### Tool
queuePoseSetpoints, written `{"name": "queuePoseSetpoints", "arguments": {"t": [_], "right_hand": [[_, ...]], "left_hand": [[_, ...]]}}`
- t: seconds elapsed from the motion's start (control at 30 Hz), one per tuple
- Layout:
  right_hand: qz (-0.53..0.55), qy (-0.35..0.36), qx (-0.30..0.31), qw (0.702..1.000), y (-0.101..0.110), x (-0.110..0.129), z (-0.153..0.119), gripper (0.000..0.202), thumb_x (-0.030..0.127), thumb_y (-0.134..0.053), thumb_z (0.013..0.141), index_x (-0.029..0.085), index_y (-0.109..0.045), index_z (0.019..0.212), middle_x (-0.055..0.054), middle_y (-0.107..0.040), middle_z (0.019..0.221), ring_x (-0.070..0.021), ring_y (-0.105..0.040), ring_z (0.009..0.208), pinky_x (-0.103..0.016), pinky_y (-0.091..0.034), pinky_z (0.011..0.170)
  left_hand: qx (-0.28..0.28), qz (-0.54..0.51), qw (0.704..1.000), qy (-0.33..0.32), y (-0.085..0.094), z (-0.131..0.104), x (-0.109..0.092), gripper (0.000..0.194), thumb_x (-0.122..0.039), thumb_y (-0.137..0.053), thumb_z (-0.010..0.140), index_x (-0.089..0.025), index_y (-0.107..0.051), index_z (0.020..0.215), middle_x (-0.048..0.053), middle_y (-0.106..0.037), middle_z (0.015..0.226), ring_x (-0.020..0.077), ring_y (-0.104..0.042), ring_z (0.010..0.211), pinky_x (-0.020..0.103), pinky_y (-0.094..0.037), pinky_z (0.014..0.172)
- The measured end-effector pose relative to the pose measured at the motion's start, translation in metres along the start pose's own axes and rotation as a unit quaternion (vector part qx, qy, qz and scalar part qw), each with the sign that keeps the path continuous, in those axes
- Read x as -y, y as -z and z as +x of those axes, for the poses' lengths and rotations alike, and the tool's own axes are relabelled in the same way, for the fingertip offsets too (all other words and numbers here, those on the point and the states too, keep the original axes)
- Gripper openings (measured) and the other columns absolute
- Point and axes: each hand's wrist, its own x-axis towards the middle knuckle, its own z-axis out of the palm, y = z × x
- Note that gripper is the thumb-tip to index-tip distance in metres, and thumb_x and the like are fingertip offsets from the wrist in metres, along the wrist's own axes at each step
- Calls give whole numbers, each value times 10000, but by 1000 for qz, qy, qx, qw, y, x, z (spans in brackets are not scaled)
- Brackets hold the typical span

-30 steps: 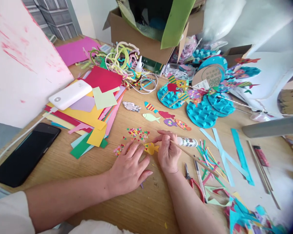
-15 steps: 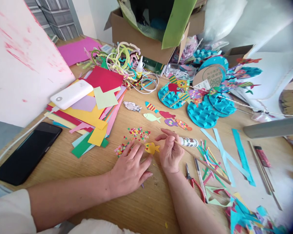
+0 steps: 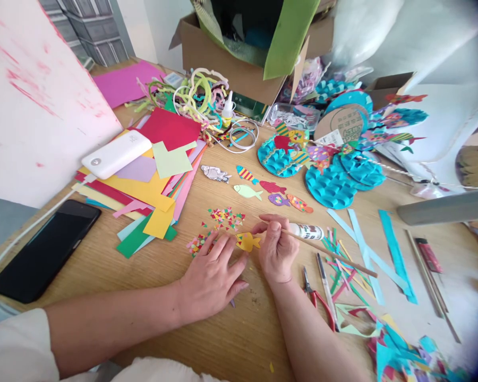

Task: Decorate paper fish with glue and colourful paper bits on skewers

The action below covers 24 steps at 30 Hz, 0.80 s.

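Observation:
My left hand (image 3: pixel 215 270) lies flat on the table with its fingers stretched out. Its fingertips reach the small coloured paper bits (image 3: pixel 197 243) and the edge of a yellow paper fish (image 3: pixel 247 242). Just right of that fish, my right hand (image 3: pixel 279 249) is closed around a thin wooden stick (image 3: pixel 334 253), which slants down to the right; I cannot make out its tip clearly. More paper bits (image 3: pixel 227 216) are scattered above the fish. Behind my right hand a white bottle (image 3: pixel 309 232) lies on its side. Several finished paper fish, among them a pale green one (image 3: pixel 247 191), lie farther back.
Coloured paper sheets (image 3: pixel 171 130), a white power bank (image 3: pixel 117 154) and a black phone (image 3: pixel 48 246) occupy the left. Red-handled pliers (image 3: pixel 318 302), paper strips (image 3: pixel 396 254) and scraps (image 3: pixel 402 347) lie at right. Blue decorated discs (image 3: pixel 329 185) and a cardboard box (image 3: pixel 223 69) stand behind.
The stick in my right hand has swung to a flatter slant, its far end rising. My right index finger has drawn in. My left hand stays in place.

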Motion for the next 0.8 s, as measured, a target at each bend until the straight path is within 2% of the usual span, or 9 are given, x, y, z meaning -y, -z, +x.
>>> {"name": "queuePoseSetpoints", "arguments": {"t": [0.1, 0.43, 0.63, 0.8], "right_hand": [[11, 10, -7, 1000, 0, 1, 0, 280, 357, -359, 994, 204, -594, 983, 7, -661, 659, -160, -634, 633, -339, -458, 667], [4, 36, -27, 999, 2, 7, 2, 293, 334, -356, 994, 207, -615, 943, 4, -665, 653, -164, -631, 649, -358, -462, 729], [5, 41, -24, 999, 1, 9, 2, 289, 311, -349, 994, 204, -611, 936, 4, -653, 653, -160, -612, 658, -361, -459, 746], [8, 29, -27, 999, 1, 11, 2, 306, 321, -351, 996, 198, -620, 920, 5, -650, 653, -152, -613, 648, -362, -460, 751]], "left_hand": [[-1, 3, 1000, -3, -1, -1, 0, 474, -492, -488, 906, -198, -541, 1274, 174, -481, 1322, 335, -363, 1304, 520, -287, 1090], [0, 9, 1000, -7, -2, -2, 0, 482, -497, -448, 923, -189, -542, 1282, 184, -487, 1338, 348, -359, 1314, 527, -271, 1088], [1, 14, 1000, -7, -2, -4, -2, 504, -511, -447, 920, -187, -531, 1297, 190, -487, 1353, 341, -406, 1278, 505, -315, 1049], [-2, 18, 1000, -6, -2, -5, -3, 503, -509, -451, 920, -185, -528, 1296, 191, -495, 1348, 334, -414, 1272, 502, -310, 1048]]}}
